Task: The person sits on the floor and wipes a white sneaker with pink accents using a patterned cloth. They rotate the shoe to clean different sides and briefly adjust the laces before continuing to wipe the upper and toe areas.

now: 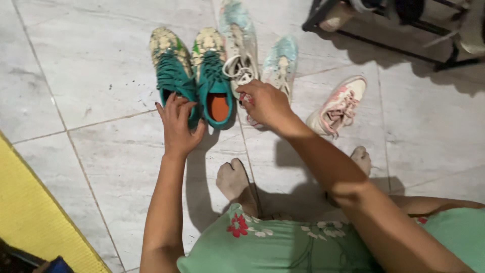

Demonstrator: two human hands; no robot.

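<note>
Two teal sports shoes stand side by side on the tiled floor. My left hand (177, 124) rests on the heel of the left teal shoe (172, 71). The right teal shoe (214, 76) shows an orange insole. My right hand (265, 103) grips the heel of a pale blue and white sneaker (240, 45) with loose white laces. A second pale blue sneaker (280, 63) lies just right of it. A pink and white sneaker (338, 106) sits alone further right.
A dark metal shoe rack (384, 25) with footwear stands at the top right. A yellow mat (30, 207) lies at the lower left. My bare feet (235, 179) and green floral dress (303, 242) fill the bottom of the view.
</note>
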